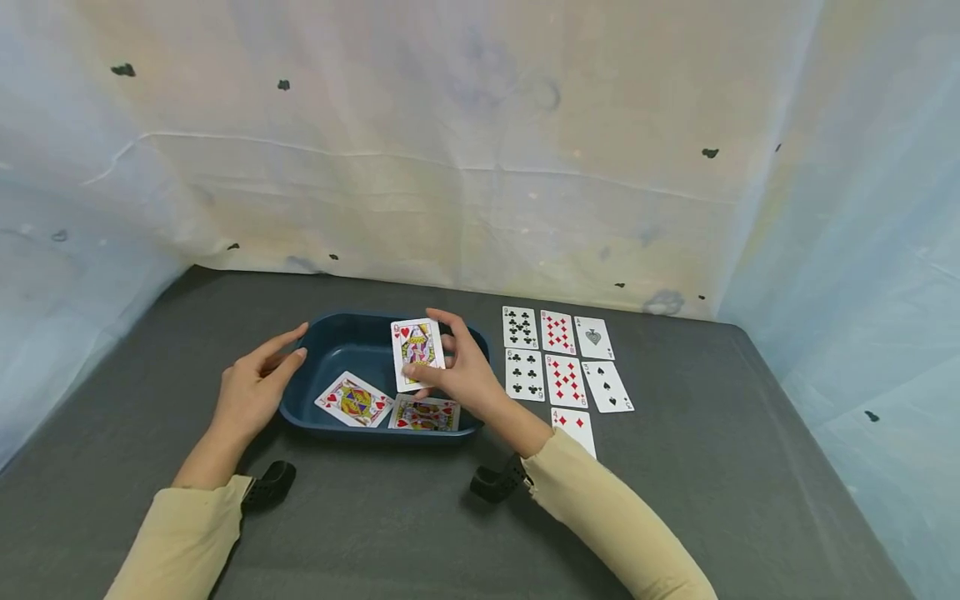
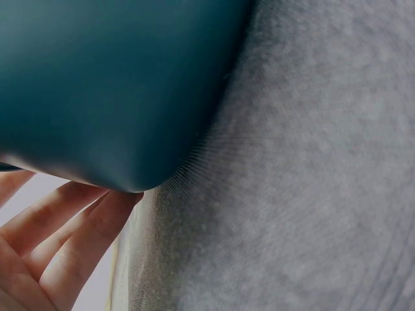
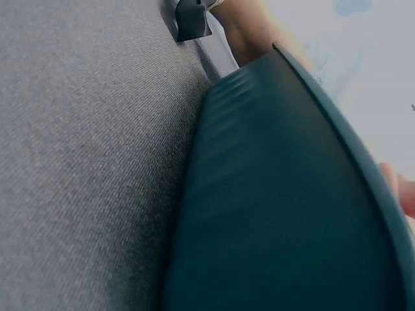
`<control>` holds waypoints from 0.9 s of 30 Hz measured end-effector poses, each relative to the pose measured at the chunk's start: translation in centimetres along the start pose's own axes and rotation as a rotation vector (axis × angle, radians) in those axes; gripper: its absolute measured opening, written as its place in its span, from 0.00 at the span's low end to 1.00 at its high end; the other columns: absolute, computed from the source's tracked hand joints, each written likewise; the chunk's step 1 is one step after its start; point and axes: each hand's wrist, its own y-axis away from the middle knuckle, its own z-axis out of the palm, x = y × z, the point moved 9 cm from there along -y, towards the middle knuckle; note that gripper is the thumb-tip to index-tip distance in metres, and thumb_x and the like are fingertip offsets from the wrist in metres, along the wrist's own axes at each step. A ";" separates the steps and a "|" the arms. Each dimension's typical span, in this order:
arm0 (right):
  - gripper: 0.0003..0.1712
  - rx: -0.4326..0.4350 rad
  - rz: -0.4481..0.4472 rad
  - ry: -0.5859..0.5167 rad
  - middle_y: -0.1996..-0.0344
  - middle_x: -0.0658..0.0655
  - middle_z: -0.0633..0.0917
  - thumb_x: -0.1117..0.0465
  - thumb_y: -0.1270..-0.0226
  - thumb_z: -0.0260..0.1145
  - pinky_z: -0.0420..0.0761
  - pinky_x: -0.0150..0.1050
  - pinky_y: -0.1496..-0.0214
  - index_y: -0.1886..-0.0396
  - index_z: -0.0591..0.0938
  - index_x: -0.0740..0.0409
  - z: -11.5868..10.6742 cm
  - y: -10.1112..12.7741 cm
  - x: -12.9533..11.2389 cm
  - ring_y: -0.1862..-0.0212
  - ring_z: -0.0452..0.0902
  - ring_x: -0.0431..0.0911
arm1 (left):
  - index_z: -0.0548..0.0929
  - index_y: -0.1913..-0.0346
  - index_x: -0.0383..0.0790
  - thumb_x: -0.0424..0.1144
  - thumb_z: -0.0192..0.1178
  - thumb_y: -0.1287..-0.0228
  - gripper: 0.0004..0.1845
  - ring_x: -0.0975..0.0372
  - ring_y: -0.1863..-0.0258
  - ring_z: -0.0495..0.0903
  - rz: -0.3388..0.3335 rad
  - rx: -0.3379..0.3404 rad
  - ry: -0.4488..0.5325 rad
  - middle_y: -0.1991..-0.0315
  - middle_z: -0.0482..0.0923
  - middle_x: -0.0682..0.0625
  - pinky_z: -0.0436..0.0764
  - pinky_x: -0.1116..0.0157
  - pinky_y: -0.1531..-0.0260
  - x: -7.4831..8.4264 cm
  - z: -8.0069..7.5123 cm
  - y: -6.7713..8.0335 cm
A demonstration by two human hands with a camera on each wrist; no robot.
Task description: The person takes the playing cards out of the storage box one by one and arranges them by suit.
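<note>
Right hand (image 1: 468,371) pinching white rectangular queen-of-hearts playing card (image 1: 417,347) above dark-blue, round-cornered tray (image 1: 347,348) | left hand (image 1: 257,383) unclenched, fingers touching tray's left rim | held card obscured in right wrist view, tray wall filling foreground

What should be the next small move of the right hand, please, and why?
Perhaps the right hand should carry its heart card from over the tray to the table beside the laid-out cards: those lie in columns of clubs, diamonds and spades, with no heart visible among them.
</note>
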 end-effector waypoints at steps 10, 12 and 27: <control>0.46 0.124 -0.112 -0.087 0.52 0.68 0.77 0.76 0.40 0.64 0.83 0.42 0.72 0.27 0.56 0.46 -3.5 1.2 -1.3 0.66 0.83 0.42 | 0.68 0.30 0.54 0.55 0.47 0.27 0.26 0.45 0.52 0.77 0.008 0.013 -0.006 0.45 0.78 0.33 0.71 0.60 0.66 0.0 -0.4 -0.1; 0.45 0.158 -0.114 -0.087 0.51 0.69 0.77 0.76 0.39 0.64 0.82 0.39 0.73 0.27 0.56 0.47 -4.7 1.6 -1.2 0.66 0.83 0.42 | 0.68 0.30 0.55 0.55 0.47 0.27 0.26 0.48 0.54 0.77 0.013 0.017 -0.015 0.46 0.79 0.34 0.69 0.63 0.69 0.0 -0.5 -0.1; 0.42 0.342 -0.061 0.120 0.52 0.69 0.77 0.74 0.33 0.59 0.81 0.56 0.66 0.25 0.53 0.47 -14.9 5.0 1.0 0.68 0.82 0.43 | 0.68 0.30 0.55 0.55 0.47 0.27 0.26 0.50 0.56 0.76 -0.005 0.022 -0.041 0.46 0.78 0.31 0.69 0.66 0.71 -0.9 -1.6 0.2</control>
